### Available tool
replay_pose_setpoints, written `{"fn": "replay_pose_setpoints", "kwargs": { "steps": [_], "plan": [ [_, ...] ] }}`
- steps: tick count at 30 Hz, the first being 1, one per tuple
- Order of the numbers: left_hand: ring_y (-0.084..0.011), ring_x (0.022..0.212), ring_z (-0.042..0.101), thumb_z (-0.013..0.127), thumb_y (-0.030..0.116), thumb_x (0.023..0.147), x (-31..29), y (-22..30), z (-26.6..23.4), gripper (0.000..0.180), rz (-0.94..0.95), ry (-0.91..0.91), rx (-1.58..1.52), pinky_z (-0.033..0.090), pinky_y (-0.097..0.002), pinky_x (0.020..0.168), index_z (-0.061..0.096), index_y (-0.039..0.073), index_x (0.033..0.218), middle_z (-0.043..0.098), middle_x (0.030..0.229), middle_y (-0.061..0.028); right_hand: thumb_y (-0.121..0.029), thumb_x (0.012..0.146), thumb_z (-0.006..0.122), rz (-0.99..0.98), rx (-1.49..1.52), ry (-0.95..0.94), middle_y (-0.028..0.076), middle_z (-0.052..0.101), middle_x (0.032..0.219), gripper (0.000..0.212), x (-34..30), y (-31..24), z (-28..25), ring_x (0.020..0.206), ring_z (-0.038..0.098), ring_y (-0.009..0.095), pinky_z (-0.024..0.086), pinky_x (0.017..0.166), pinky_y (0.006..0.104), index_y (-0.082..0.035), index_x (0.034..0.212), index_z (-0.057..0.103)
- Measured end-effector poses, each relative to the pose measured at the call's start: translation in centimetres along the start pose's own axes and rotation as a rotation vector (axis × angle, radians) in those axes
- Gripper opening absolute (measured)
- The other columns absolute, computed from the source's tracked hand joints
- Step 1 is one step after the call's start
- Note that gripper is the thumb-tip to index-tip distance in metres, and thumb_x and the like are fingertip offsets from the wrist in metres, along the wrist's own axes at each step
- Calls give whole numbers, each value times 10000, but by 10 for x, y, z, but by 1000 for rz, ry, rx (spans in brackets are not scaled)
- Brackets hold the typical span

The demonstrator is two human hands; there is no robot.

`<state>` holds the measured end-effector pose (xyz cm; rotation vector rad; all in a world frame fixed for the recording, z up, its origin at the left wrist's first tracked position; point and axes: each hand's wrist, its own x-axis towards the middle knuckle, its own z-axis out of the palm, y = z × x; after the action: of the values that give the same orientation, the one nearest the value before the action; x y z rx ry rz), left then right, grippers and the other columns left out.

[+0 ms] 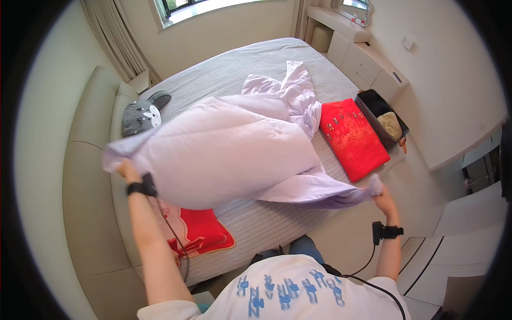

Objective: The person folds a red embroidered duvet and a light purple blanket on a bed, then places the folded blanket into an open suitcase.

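Observation:
A pale lilac quilt (229,144) billows over the bed, stretched between my two arms. My left hand (126,169) is closed on one corner of it, near the headboard. Out to the right, my right hand (383,200) grips another corner, raised beside the bed's near right side. The quilt's far part lies bunched on the bed in loose folds. Its raised middle hides much of the mattress below. Both wrists wear black straps with small devices and cables.
A grey cartoon-faced cushion (141,116) rests by the headboard (88,176). Red and pink fabric (205,229) lies at the near left of the bed (256,226). At the right are a folded red quilt (352,138) and an open storage box (373,114). White drawers (362,66) stand along the wall.

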<state>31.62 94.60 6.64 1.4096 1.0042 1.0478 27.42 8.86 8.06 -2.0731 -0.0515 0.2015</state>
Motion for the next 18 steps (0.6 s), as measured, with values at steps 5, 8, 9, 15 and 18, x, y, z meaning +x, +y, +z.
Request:
{"fn": "replay_pose_setpoints", "kwargs": {
  "steps": [5, 8, 9, 15, 18],
  "plan": [
    [-133, 799, 561, 554, 219, 836, -274, -105, 58, 282, -358, -953, 203, 451, -253, 706, 542, 27, 1042, 597, 946, -79, 15, 734, 545, -207, 92, -327, 83, 578, 1052, 383, 59, -59, 140, 987, 526, 179, 402, 870, 305, -29, 1113, 507],
    [-163, 918, 559, 590, 264, 827, -383, -47, 38, 374, -623, -1476, -136, 456, -283, 762, 510, 44, 1119, 583, 1009, -76, 22, 720, 515, -359, 169, -409, 121, 563, 1077, 411, 67, -98, 203, 1005, 522, 215, 391, 882, 313, -25, 1127, 487],
    [-183, 947, 554, 602, 247, 822, -399, -26, 24, 384, -732, -1548, -300, 457, -299, 779, 502, 49, 1135, 581, 1017, -77, 26, 712, 504, -411, 218, -470, 133, 562, 1071, 417, 70, -106, 224, 1005, 522, 225, 388, 883, 318, -22, 1127, 482],
    [-211, 993, 531, 640, 81, 770, -424, -34, -13, 337, -207, -1164, -31, 435, -315, 826, 545, 50, 1092, 568, 1053, -88, 14, 703, 507, -505, 234, -831, 166, 550, 1040, 412, 57, -146, 282, 989, 525, 247, 395, 861, 330, -9, 1112, 461],
    [-200, 930, 549, 588, 9, 771, -427, -26, -9, 253, 436, -1078, 113, 435, -304, 806, 568, 35, 1022, 581, 993, -102, -32, 742, 580, -409, 436, -983, 93, 530, 1087, 408, 67, -140, 280, 1008, 507, 181, 387, 880, 299, -36, 1130, 456]
  ]
}}
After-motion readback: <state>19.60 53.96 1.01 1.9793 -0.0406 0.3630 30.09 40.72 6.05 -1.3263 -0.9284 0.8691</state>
